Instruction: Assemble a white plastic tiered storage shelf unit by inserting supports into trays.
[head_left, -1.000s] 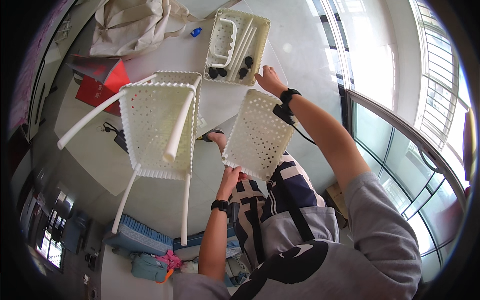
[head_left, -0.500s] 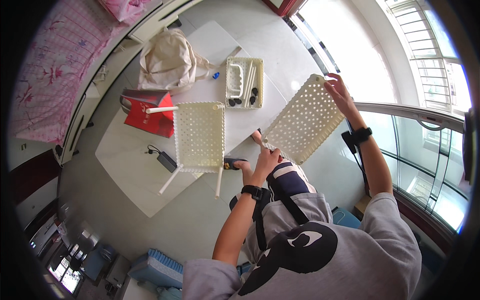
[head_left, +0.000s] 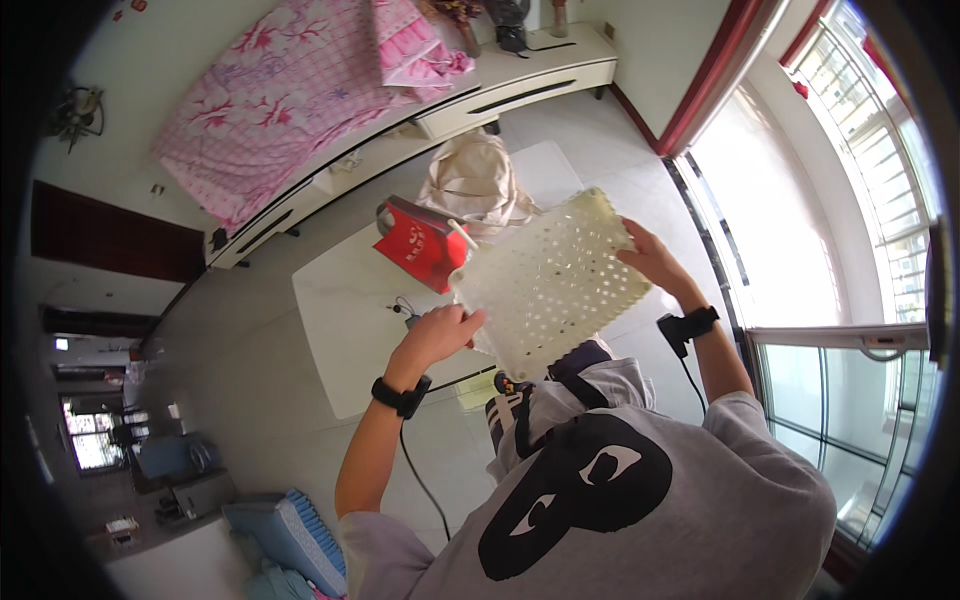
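Note:
I hold a cream plastic shelf panel [head_left: 545, 285], pierced with small star-shaped holes and scalloped along its rim, over the low table [head_left: 340, 345]. My left hand [head_left: 437, 333] is closed at its left edge, thumb and fingers pinching the rim. At the opposite side my right hand [head_left: 655, 265] grips the edge near the far right corner. Beneath the panel, most of another piece is hidden; only a white leg [head_left: 462, 235] pokes out beyond the left edge.
A red paper bag [head_left: 425, 245] and a cream backpack [head_left: 480, 185] lie on the table's far side. A black adapter with a cable [head_left: 408, 312] shows beside my left hand. A long low cabinet [head_left: 520, 95] runs behind, and a glass railing [head_left: 840, 385] stands at right.
The panel has swung left from beside the table to above it, covering the legged shelf and the tray of parts. Both hands moved with it, and my view has tilted up.

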